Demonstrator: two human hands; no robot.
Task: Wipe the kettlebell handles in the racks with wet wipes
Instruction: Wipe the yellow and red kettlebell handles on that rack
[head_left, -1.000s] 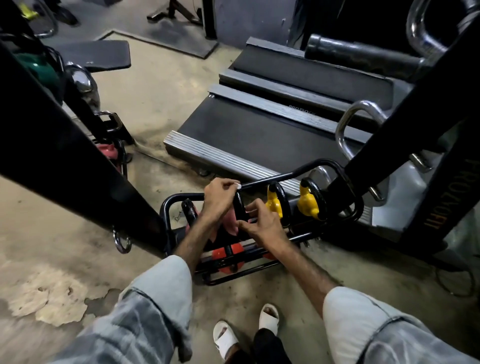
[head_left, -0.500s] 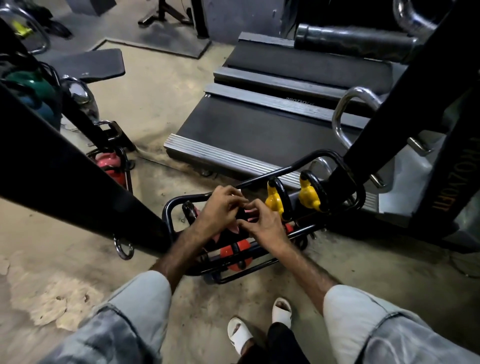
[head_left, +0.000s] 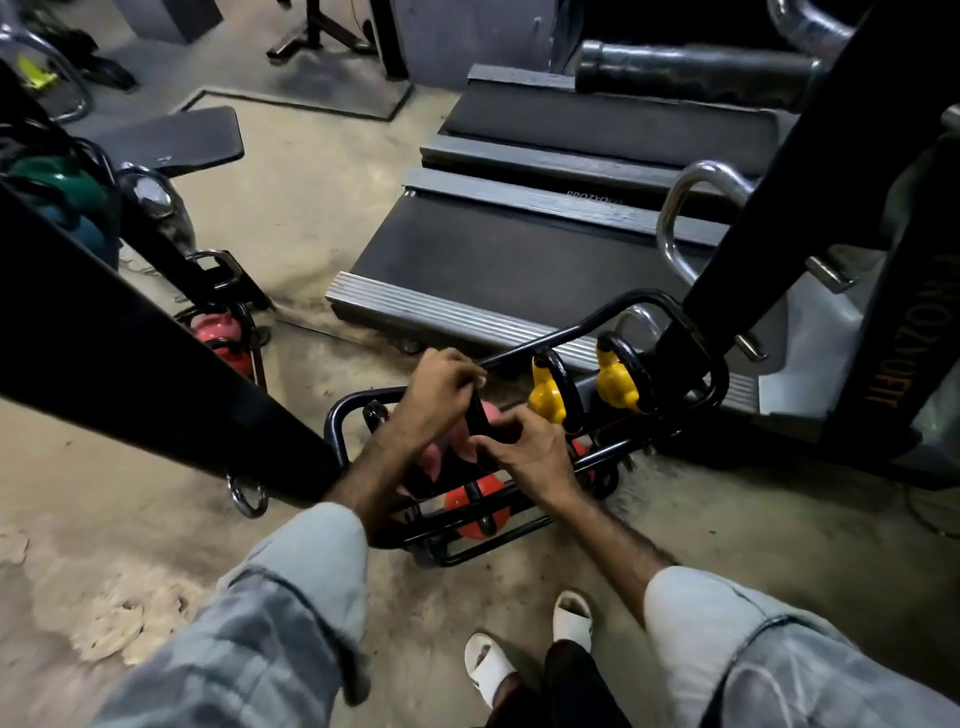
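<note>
A low black tube rack (head_left: 340, 415) on the floor holds small kettlebells. My left hand (head_left: 434, 395) grips the top of the black handle of a pink kettlebell (head_left: 488, 413); a sliver of white wipe shows at its fingertips. My right hand (head_left: 524, 452) holds the same handle lower down, on its right side. Two yellow kettlebells (head_left: 545, 397) (head_left: 615, 387) with black handles stand to the right in the rack. An orange-red kettlebell (head_left: 475, 512) lies on the lower tier beneath my hands.
A thick black slanted beam (head_left: 130, 374) crosses the left side, another black post (head_left: 769, 176) rises at right. A treadmill deck (head_left: 493, 265) lies beyond the rack. A second rack at left holds a red kettlebell (head_left: 215, 332). My white sandals (head_left: 488, 670) stand on the concrete floor.
The view has shifted slightly. My left hand slid along the top of the pink kettlebell's handle, and my right hand stayed on the handle's lower part.
</note>
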